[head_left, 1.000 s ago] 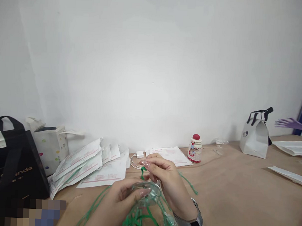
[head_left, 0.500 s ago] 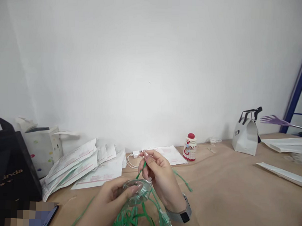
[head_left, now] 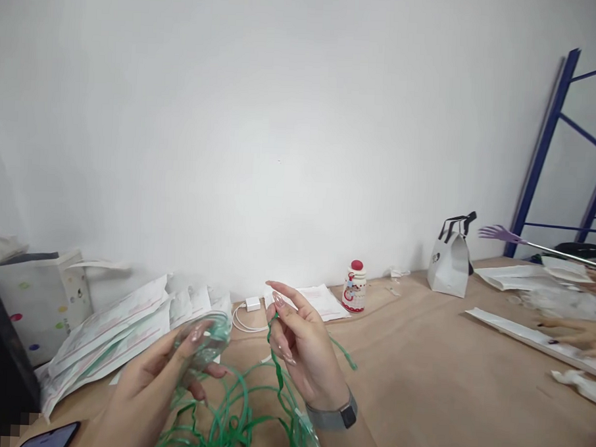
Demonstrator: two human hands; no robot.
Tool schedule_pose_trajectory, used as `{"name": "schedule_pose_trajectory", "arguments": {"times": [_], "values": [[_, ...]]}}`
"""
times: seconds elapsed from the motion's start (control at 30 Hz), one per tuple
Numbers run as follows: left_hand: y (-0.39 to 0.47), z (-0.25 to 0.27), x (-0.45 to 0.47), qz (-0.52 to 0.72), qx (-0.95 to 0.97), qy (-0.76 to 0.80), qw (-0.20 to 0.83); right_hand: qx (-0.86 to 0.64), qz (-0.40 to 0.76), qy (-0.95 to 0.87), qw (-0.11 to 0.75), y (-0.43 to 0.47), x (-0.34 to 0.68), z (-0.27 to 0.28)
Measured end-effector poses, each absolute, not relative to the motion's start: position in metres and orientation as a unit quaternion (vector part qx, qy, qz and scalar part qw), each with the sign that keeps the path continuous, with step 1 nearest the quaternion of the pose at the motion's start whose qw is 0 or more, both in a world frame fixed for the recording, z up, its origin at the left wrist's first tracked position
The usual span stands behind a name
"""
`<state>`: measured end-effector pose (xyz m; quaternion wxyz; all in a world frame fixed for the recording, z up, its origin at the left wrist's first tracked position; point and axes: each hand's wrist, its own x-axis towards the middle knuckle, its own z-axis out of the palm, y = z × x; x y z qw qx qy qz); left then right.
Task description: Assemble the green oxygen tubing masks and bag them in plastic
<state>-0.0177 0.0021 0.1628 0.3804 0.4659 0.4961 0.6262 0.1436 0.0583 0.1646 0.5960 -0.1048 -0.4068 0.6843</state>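
My left hand (head_left: 161, 366) grips a clear, green-tinted plastic mask (head_left: 216, 332) between thumb and fingers, over the table at lower centre. In the thumb and forefinger of my right hand (head_left: 305, 349) is the end of a flat green strap (head_left: 278, 375), which hangs down wavy from the pinch. Whether the strap joins the mask cannot be made out. Below both hands lies a loose heap of green tubing (head_left: 243, 405). A crinkled clear plastic bag (head_left: 307, 441) sits at the heap's right side.
White printed packets (head_left: 110, 330) are piled at left, beside a dotted box (head_left: 72, 293), a black bag (head_left: 1, 349) and a phone (head_left: 51, 437). A charger (head_left: 252, 304), a red-topped bottle (head_left: 355, 288) and a white bag (head_left: 449, 263) stand along the wall. Another person's hand (head_left: 577, 334) is at right.
My hands have moved apart: the left went left with the mask, the right draws the strap away from it. The view has turned right, and another person's hand has come in.
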Motion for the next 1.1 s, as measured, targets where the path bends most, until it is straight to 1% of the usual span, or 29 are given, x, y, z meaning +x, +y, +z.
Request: {"name": "schedule_pose_trajectory", "arguments": {"times": [0.1,0.2,0.37,0.43,0.5,0.57,0.6,0.7,0.87,0.93,1.03,1.1], "values": [[-0.001,0.161,-0.025,0.664,0.446,0.475,0.366,-0.109,0.687,-0.397,0.599,0.057,0.144,0.165],[-0.003,0.162,-0.028,0.687,0.432,0.482,0.33,-0.108,0.704,-0.392,0.582,0.056,0.143,0.166],[0.004,0.163,-0.025,0.68,0.43,0.519,0.289,-0.103,0.711,-0.398,0.57,0.055,0.142,0.166],[0.01,0.16,-0.024,0.654,0.456,0.551,0.246,-0.103,0.705,-0.412,0.567,0.056,0.141,0.165],[0.013,0.156,-0.023,0.621,0.5,0.578,0.174,-0.102,0.702,-0.426,0.562,0.057,0.141,0.164],[0.015,0.152,-0.021,0.597,0.545,0.577,0.117,-0.098,0.703,-0.433,0.556,0.056,0.141,0.165],[0.015,0.15,-0.019,0.594,0.559,0.569,0.105,-0.097,0.706,-0.433,0.553,0.055,0.141,0.165],[0.013,0.148,-0.011,0.609,0.556,0.555,0.108,-0.112,0.708,-0.443,0.538,0.049,0.139,0.168],[0.006,0.151,0.002,0.603,0.522,0.593,0.115,-0.134,0.676,-0.499,0.525,0.041,0.137,0.171],[0.004,0.151,0.004,0.608,0.506,0.599,0.122,-0.138,0.65,-0.517,0.539,0.039,0.137,0.172],[0.006,0.151,0.004,0.624,0.496,0.583,0.159,-0.162,0.609,-0.531,0.567,0.038,0.137,0.172],[0.007,0.15,0.002,0.622,0.494,0.581,0.177,-0.184,0.598,-0.535,0.568,0.038,0.135,0.172]]}}
